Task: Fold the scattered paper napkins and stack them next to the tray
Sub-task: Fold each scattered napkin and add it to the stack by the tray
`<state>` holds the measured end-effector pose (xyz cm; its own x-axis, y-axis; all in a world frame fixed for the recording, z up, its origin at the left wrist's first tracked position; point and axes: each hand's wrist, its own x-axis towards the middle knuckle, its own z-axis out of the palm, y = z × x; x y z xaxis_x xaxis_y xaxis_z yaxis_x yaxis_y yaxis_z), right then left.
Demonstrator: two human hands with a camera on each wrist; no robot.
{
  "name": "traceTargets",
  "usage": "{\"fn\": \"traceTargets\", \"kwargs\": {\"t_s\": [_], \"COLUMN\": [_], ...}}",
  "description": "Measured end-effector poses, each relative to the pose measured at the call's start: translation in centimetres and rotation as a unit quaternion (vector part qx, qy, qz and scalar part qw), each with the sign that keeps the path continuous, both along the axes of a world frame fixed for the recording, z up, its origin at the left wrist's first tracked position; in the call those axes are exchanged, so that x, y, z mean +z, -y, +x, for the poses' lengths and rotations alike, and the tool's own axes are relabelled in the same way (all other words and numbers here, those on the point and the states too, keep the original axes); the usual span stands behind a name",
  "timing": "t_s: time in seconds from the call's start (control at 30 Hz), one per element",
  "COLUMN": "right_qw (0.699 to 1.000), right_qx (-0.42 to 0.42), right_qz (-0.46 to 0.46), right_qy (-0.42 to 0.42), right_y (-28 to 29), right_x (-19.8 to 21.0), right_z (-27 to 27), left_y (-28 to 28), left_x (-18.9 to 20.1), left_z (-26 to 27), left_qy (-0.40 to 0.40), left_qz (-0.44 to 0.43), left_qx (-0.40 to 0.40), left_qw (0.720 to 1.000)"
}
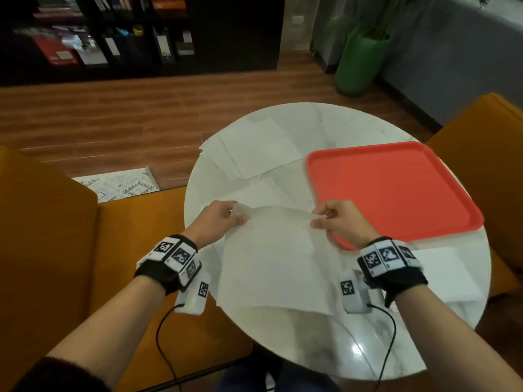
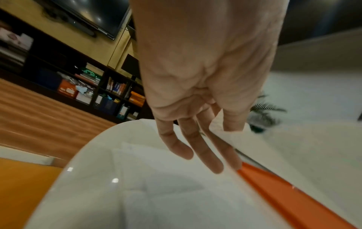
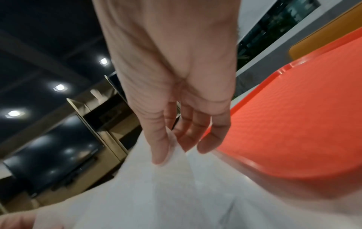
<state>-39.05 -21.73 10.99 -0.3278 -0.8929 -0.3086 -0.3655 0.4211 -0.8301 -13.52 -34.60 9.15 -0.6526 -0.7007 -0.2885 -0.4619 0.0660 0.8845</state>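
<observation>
A white paper napkin (image 1: 271, 256) hangs unfolded over the near part of the round marble table (image 1: 325, 343). My left hand (image 1: 223, 219) pinches its far left corner and my right hand (image 1: 334, 219) pinches its far right corner, both raised above the table. In the left wrist view the left hand (image 2: 221, 128) holds the napkin (image 2: 293, 155) between thumb and forefinger, other fingers hanging straight. In the right wrist view the right hand (image 3: 172, 144) pinches the napkin (image 3: 156, 193). A red tray (image 1: 396, 190) lies right of the hands. Several more napkins (image 1: 254, 151) lie scattered beyond.
A folded white napkin (image 1: 441, 275) lies on the table near my right wrist, in front of the tray. Orange seats (image 1: 56, 236) flank the table on both sides. A green plant pot (image 1: 358, 63) and dark shelves (image 1: 127, 35) stand across the wooden floor.
</observation>
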Motion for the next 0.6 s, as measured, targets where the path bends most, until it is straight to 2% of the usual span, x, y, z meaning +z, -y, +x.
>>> {"fn": "traceTargets", "kwargs": {"t_s": [0.13, 0.33, 0.43, 0.6], "right_qw": [0.996, 0.983, 0.975, 0.965], "right_qx": [-0.017, -0.031, -0.005, 0.048], "right_qz": [0.038, -0.006, -0.019, 0.027], "right_qy": [-0.075, -0.182, -0.221, -0.256], "right_y": [1.7, -0.1, -3.1, -7.3], "right_x": [-3.1, -4.1, -4.2, -5.6], "right_z": [-0.4, -0.4, 0.2, 2.2], "left_y": [0.9, -0.3, -2.3, -5.1], "left_x": [-2.7, -2.9, -3.2, -5.8], "left_z": [-0.3, 0.5, 1.9, 4.3], "left_qy": [0.076, 0.003, -0.01, 0.084], "left_qz": [-0.059, -0.114, -0.117, -0.172], "left_qx": [0.02, 0.076, 0.041, -0.066], "left_qw": [0.995, 0.991, 0.992, 0.979]}}
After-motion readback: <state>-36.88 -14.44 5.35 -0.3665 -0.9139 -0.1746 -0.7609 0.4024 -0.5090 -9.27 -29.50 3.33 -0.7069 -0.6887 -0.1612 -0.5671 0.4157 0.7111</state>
